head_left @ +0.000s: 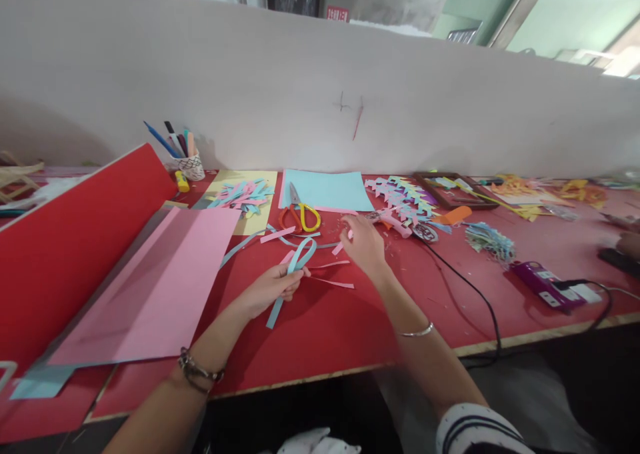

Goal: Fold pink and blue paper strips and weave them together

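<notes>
My left hand (pixel 275 287) is closed on a light blue paper strip (pixel 303 257) bent into a loop, its tail hanging below the fingers. Narrow pink strips (pixel 333 283) stick out to the right of the same grip. My right hand (pixel 366 244) is over the table to the right, fingers curved and apart, with a short pink strip (pixel 339 248) at its fingertips. Just beyond the hands lie scissors (pixel 300 214) with one red-orange and one yellow handle loop. A pink glue gun (pixel 397 223) rests to the right of my right hand.
Cut strips lie on yellow paper (pixel 223 182); a blue sheet (pixel 330 191) is at the back. Pink sheets (pixel 150 287) and a red board (pixel 85 241) fill the left. A pen cup (pixel 193 167), folded paper chains (pixel 403 197), a purple power strip (pixel 545 284) and a black cord (pixel 463 284) are around.
</notes>
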A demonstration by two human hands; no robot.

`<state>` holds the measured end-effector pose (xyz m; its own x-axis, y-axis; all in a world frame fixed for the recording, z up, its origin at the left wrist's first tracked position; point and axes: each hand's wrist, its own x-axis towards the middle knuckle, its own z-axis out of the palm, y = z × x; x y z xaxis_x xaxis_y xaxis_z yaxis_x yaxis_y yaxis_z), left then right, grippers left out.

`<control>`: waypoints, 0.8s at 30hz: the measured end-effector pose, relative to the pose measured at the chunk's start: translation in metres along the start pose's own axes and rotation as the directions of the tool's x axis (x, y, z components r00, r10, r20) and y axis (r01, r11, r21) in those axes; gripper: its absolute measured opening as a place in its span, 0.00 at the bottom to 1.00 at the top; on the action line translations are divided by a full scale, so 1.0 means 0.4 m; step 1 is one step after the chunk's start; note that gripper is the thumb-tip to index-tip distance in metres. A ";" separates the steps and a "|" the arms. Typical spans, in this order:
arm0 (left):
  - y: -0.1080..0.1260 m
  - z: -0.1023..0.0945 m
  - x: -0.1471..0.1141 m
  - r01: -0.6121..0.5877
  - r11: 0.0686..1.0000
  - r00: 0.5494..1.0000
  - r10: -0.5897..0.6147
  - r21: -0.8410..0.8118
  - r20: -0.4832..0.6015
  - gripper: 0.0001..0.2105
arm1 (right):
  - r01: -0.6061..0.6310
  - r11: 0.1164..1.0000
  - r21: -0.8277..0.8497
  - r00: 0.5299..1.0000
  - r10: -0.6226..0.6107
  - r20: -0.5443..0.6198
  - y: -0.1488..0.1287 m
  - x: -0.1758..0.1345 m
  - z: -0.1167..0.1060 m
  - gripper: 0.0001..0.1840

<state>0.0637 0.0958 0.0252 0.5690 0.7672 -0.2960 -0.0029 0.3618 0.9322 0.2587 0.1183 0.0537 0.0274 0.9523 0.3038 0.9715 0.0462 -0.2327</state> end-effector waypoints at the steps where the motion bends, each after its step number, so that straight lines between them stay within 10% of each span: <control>1: 0.001 -0.001 0.000 0.001 1.000 1.000 -0.001 0.013 -0.004 0.13 | -0.062 0.995 -0.082 0.997 0.066 0.044 0.013 0.003 -0.001 0.17; 12: -0.013 -0.011 0.010 0.002 0.999 1.000 -0.004 0.055 0.026 0.15 | 0.194 0.980 -0.034 0.937 -0.175 0.303 -0.004 -0.010 0.042 0.21; 18: 0.004 0.005 -0.003 -0.057 0.997 0.998 0.058 0.049 -0.011 0.18 | 0.126 0.972 0.198 0.992 -0.126 -0.012 0.013 0.006 0.020 0.21; 24: 0.013 0.015 -0.007 -0.069 0.942 0.995 0.089 0.329 -0.045 0.19 | 0.442 0.717 0.539 0.868 -0.495 -0.053 -0.025 -0.017 0.011 0.11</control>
<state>0.0671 0.0925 0.0320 0.5287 0.8195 -0.2211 0.2288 0.1133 0.9669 0.2479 0.1126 0.0497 -0.4442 0.7874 0.4275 0.5819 0.6164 -0.5306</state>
